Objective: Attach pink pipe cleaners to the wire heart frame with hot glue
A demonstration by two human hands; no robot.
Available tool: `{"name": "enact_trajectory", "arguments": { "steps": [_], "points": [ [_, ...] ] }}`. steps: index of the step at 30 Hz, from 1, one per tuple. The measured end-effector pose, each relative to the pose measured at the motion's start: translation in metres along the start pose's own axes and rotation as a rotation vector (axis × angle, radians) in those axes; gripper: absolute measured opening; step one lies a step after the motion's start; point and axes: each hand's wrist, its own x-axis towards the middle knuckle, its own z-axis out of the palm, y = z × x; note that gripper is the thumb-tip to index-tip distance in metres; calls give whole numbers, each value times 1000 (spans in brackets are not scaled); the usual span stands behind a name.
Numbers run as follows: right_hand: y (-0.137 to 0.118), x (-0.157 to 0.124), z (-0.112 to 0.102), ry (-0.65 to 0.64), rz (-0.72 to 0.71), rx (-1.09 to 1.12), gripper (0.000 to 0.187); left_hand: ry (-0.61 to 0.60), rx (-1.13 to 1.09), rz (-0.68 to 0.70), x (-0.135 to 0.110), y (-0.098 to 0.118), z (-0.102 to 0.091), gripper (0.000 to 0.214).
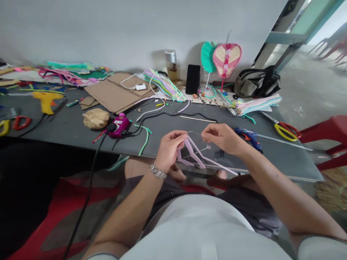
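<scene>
My left hand point(172, 146), with a metal watch on its wrist, pinches a lilac pipe cleaner point(193, 153) bent into zigzag folds. One long end of it slants down to the right. A thin wire loop point(193, 133) curves out beside my left fingertips. Just right of it my right hand point(221, 138) is closed, thumb and fingertips pressed together near the wire. What lies between those fingertips is too small to make out. A small lilac piece point(208, 147) sits below, between the two hands.
The grey table point(168, 122) bears a blue glue gun point(249, 138), scissors point(287, 130), a magenta power socket point(119, 125), a yellow glue gun point(47, 101) and cardboard point(114, 92). Pipe cleaner bundles point(164, 83), a phone point(193, 79) and heart-shaped fans point(227, 60) stand or lie along the wall.
</scene>
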Motion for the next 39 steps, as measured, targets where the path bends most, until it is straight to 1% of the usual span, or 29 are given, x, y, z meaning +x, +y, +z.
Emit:
{"name": "enact_trajectory", "arguments": {
  "steps": [3,5,7,8,10,11,13,15,17,19,21,23,25,30,32,34,37,39],
  "points": [
    [4,-28,-27,107,5,-3,33,-39,-130,-14,6,15,-13,22],
    [12,-44,-44,163,48,40,38,-75,-251,-42,10,22,-21,21],
    [21,-56,-51,157,130,101,42,-124,-425,-107,12,22,-23,19],
    [26,-59,-49,128,177,142,43,-143,-520,-151,13,20,-21,18],
    [34,-60,-34,51,246,236,45,-148,-681,-220,13,12,-13,15],
    [36,-58,-21,27,257,273,45,-146,-737,-241,13,7,-8,15],
    [36,-51,11,35,190,318,46,-145,-828,-252,16,-4,2,15],
    [31,-43,42,66,88,363,45,-152,-826,-225,19,-12,8,17],
    [27,-34,67,106,10,447,47,-159,-816,-190,22,-14,11,18],
    [24,-27,82,102,9,523,49,-164,-809,-159,25,-13,12,17],
    [24,-21,89,85,29,557,47,-168,-800,-139,26,-11,11,17],
    [26,-16,90,117,42,525,41,-167,-783,-132,27,-9,11,18],
    [29,-13,89,185,52,464,33,-164,-755,-143,26,-10,12,18],
    [38,-12,80,321,45,336,18,-151,-625,-237,23,-16,9,10],
    [40,-13,73,351,35,261,14,-139,-560,-248,23,-16,5,9],
    [40,-14,65,364,20,146,12,-130,-492,-229,25,-14,0,14],
    [36,-15,55,366,-12,-20,12,-134,-370,-197,29,-5,-8,23],
    [33,-13,50,377,-33,-93,12,-154,-286,-193,34,3,-14,26]
  ]
}}
